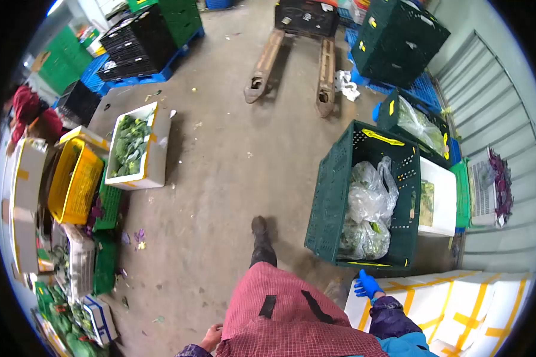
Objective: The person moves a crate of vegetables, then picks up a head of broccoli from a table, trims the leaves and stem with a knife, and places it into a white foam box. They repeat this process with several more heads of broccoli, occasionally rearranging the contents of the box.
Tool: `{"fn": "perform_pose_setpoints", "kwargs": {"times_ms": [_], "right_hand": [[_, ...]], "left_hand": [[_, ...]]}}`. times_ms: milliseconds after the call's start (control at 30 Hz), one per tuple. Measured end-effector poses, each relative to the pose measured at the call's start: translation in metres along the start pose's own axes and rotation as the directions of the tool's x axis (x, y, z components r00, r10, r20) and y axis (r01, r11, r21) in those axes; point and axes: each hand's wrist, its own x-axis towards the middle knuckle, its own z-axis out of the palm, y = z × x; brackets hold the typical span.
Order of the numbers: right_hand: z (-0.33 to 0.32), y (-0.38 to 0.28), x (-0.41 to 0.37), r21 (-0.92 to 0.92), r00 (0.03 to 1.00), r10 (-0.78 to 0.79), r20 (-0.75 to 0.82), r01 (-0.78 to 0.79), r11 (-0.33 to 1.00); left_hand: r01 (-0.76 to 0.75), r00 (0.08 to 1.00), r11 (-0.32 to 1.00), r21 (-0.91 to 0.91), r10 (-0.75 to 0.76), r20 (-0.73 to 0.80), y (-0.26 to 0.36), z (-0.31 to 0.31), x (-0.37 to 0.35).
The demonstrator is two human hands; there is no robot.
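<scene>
My right hand (368, 284), in a blue glove, is open with fingers apart and holds nothing. It is just below the near edge of a large dark green crate (327, 202). Inside that crate lie clear plastic bags (372, 193) with leafy greens. Beside the same hand are white foam boxes (435, 303) bound with yellow tape. My left hand (211, 337) hangs bare by the left edge of my red checked apron (280, 297). Its fingers are partly hidden behind the apron, so their grip does not show.
A pallet jack (265, 65) stands ahead. At left are a foam box of greens (161, 149), a yellow basket (71, 178) and stacked crates. A person (33, 113) is at far left. Crates (399, 41) stand on blue pallets at right. Leaf scraps litter the floor.
</scene>
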Motion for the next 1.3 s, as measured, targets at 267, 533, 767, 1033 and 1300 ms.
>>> {"fn": "perform_pose_setpoints", "kwargs": {"times_ms": [267, 533, 767, 1033, 1300], "right_hand": [[0.059, -0.002, -0.068, -0.538, 0.945, -0.198, 0.26, 0.312, 0.783], [0.134, -0.06, -0.072, -0.781, 0.769, -0.268, 0.581, 0.619, 0.082], [0.278, -0.072, 0.018, -0.382, 0.589, 0.053, 0.806, 0.587, -0.714], [0.606, 0.074, -0.245, -0.669, 0.679, 0.063, 0.731, 0.732, -0.131], [0.735, 0.085, -0.255, -0.633, 0.744, 0.138, 0.654, 0.638, -0.44]], "left_hand": [[-0.072, 0.993, 0.801, -0.594, 0.004, -0.115, -0.12, 0.028, -0.038], [-0.153, 0.953, 0.35, -0.924, -0.194, -0.231, -0.253, 0.096, -0.056], [-0.158, 0.906, 0.019, -0.987, -0.395, -0.152, -0.389, 0.149, -0.06], [-0.376, 0.829, -0.403, -0.834, -0.548, -0.109, -0.475, 0.115, -0.059], [-0.429, 0.877, -0.612, -0.665, -0.46, -0.142, -0.496, 0.033, -0.025]]}}
